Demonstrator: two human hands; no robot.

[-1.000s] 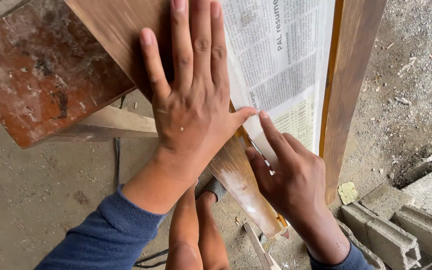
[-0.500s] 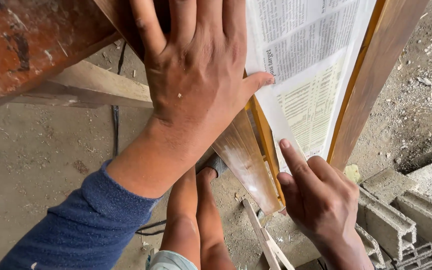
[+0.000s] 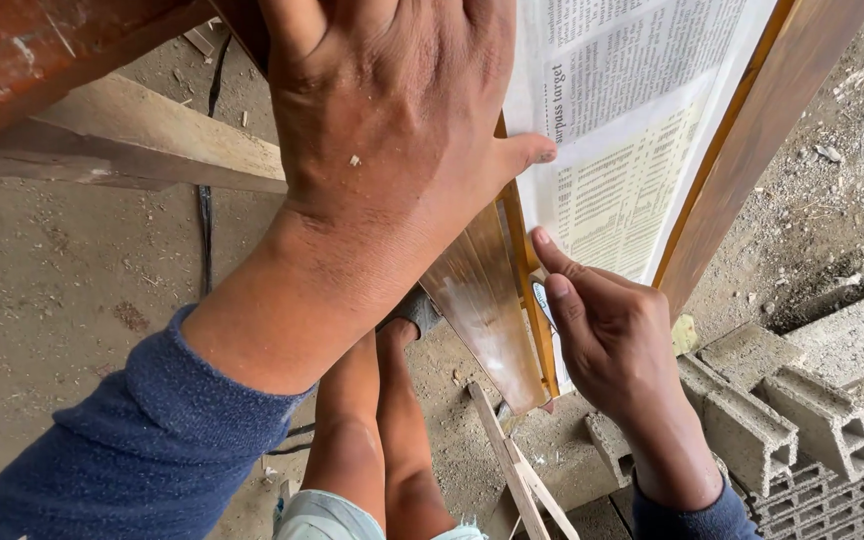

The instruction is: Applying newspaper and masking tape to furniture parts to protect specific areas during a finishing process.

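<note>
I am observing the left hand [image 3: 392, 130] pressing flat, fingers spread, on the glossy brown wooden panel [image 3: 482, 300] and the sheet of printed newspaper [image 3: 622, 150] laid over it; the thumb tip is resting on the paper's left margin. Compared with one second ago, the right hand [image 3: 612, 350] is sitting lower, having slid down along the sheet toward the near end of the panel, while the left hand is holding the same flat press. I am judging that the paper is being worked down against the panel edge, section by section.

The right grip is loosely curled, index finger and thumb extended, the fingertips touching the lower left edge of the newspaper where it is meeting the orange strip of the panel. It is pinching nothing that I can confirm. The newspaper lies between both hands, directly under the left palm and just above the right fingertips. Grey concrete blocks [image 3: 782, 420] are lying on the dirt floor [image 3: 52, 300] to the right.
</note>
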